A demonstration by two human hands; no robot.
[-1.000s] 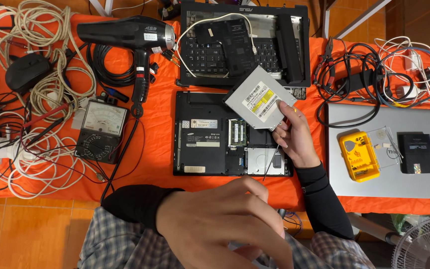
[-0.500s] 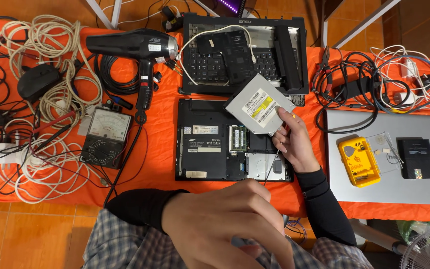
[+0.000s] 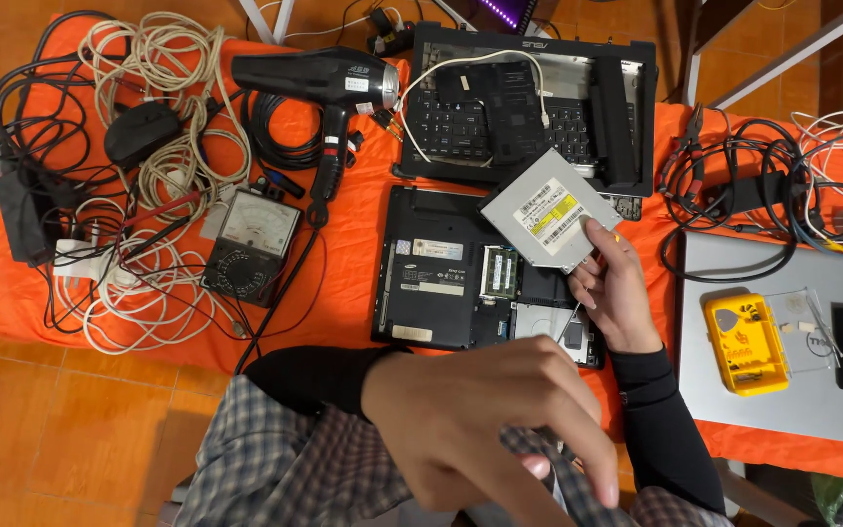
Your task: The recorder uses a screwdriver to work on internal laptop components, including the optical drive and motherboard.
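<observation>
Nearest the camera: left hand [image 3: 485, 425], fingers curled loosely downward over the lap, grip state not discernible. Beyond it: right hand [image 3: 612, 288] pinching one corner of a flat silver optical drive [image 3: 548, 210], raised above an opened black laptop base [image 3: 441, 283] on the orange cloth [image 3: 343, 254]. Farther back: a black keyboard chassis [image 3: 539, 107], black hair dryer [image 3: 319, 78].

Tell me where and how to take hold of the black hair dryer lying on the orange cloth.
Take the hair dryer by its handle, the slim straight part running down from the barrel toward the meter. Come from above and close across the handle's width. The barrel is too thick for a sure grip, and cables crowd its left end, while the handle lies flat and clear on top.
</observation>
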